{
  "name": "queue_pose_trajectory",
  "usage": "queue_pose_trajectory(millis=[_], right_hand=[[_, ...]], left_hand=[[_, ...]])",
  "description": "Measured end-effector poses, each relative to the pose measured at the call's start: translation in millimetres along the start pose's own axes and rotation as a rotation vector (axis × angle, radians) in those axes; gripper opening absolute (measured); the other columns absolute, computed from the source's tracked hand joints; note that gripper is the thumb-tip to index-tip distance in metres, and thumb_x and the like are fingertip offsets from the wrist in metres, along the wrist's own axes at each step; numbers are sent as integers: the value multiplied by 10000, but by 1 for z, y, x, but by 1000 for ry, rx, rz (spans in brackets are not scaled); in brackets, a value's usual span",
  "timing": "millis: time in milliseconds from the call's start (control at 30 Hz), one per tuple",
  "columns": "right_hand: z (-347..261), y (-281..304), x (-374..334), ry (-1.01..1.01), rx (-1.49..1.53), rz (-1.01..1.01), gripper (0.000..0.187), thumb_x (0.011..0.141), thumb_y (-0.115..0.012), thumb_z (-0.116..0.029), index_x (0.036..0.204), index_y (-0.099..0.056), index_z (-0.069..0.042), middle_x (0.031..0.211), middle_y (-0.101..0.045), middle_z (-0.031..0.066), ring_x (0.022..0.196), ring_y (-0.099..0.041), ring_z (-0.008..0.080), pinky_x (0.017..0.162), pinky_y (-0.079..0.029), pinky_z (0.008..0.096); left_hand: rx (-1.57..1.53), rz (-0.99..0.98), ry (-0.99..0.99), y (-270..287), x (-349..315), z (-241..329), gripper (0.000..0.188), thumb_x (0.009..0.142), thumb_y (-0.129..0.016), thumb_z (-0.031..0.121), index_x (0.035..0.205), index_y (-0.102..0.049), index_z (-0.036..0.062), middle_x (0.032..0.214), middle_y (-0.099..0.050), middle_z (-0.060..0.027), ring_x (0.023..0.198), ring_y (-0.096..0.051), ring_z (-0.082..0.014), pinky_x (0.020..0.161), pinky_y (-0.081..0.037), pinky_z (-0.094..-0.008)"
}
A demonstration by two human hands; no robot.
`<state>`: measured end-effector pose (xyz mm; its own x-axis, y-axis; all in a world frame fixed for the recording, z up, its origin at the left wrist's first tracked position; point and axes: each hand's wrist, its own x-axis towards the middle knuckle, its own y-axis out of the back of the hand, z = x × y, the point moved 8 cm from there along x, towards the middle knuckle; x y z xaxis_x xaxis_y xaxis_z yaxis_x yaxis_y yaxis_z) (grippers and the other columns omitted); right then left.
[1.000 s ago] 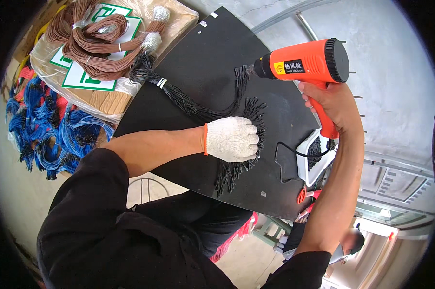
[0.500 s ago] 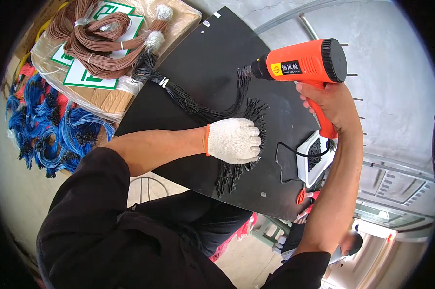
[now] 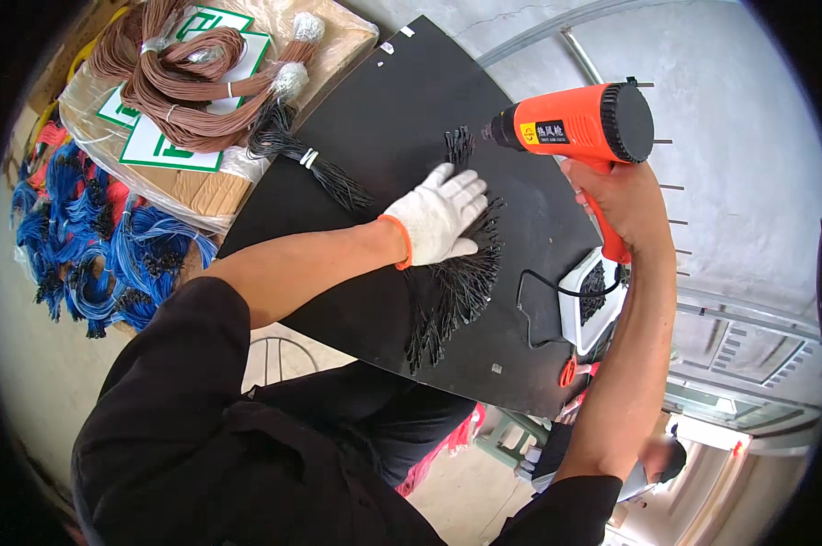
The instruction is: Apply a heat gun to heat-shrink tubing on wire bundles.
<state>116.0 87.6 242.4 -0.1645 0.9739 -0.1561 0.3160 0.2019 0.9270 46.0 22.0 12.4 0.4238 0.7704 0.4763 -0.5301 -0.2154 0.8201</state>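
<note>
My right hand (image 3: pixel 616 205) is wrapped round the handle of an orange heat gun (image 3: pixel 566 125). The gun's dark nozzle points left, close to the ends of some black wires (image 3: pixel 459 146) near the table's far edge. In a white knitted glove with an orange cuff, my left hand (image 3: pixel 436 218) lies flat with fingers spread over the black wire bundle (image 3: pixel 331 179). Toward me, a fan of black wire ends (image 3: pixel 456 300) spreads out below that hand. A white tie binds the bundle at the left, where it joins brown wires (image 3: pixel 197 86).
A white tray (image 3: pixel 571 314) of small black pieces stands right of the wires, beside the gun's black cord (image 3: pixel 522 300). Orange-handled scissors (image 3: pixel 568 371) lie near the table edge. Blue wire bundles (image 3: pixel 83 246) sit at left by a plastic-wrapped box (image 3: pixel 202 189). Another person (image 3: pixel 661 460) is at lower right.
My left hand has moved away from me along the wires and its fingers have spread, uncovering the nearer wire ends. The heat gun has shifted slightly to the right and toward me.
</note>
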Motion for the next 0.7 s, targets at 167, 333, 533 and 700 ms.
queue_pose_trajectory(millis=[167,333,533,700], right_hand=[[10,1,3,-17,7,-2,278,899,-826,-232,1064,-727,-31,804,-674,6,680,-628,106,633,-531,300],[7,-8,3,-48,38,-28,295,903,-835,-228,1096,-730,-29,841,-698,23,702,-646,112,644,-541,295],[8,-10,8,-2,-42,-1,308,898,-842,-211,1109,-722,-23,832,-681,11,675,-621,108,637,-534,299],[11,-8,10,7,-80,13,297,899,-838,-208,1099,-723,-21,817,-674,4,666,-610,102,626,-528,298]], left_hand=[[143,-182,262,-4,0,-9,812,1059,-508,616,1480,-574,-75,1571,-552,-256,1481,-490,-405,1275,-293,-542],[171,-145,309,5,-3,-14,773,1052,-534,601,1436,-611,-65,1535,-579,-242,1436,-528,-388,1254,-324,-538],[76,-165,135,-8,-5,-8,692,1051,-554,568,1409,-657,-15,1557,-577,-182,1456,-518,-371,1240,-348,-561],[129,-152,153,-10,-7,-9,682,1069,-520,569,1416,-661,-1,1566,-576,-182,1445,-523,-390,1226,-346,-545]])
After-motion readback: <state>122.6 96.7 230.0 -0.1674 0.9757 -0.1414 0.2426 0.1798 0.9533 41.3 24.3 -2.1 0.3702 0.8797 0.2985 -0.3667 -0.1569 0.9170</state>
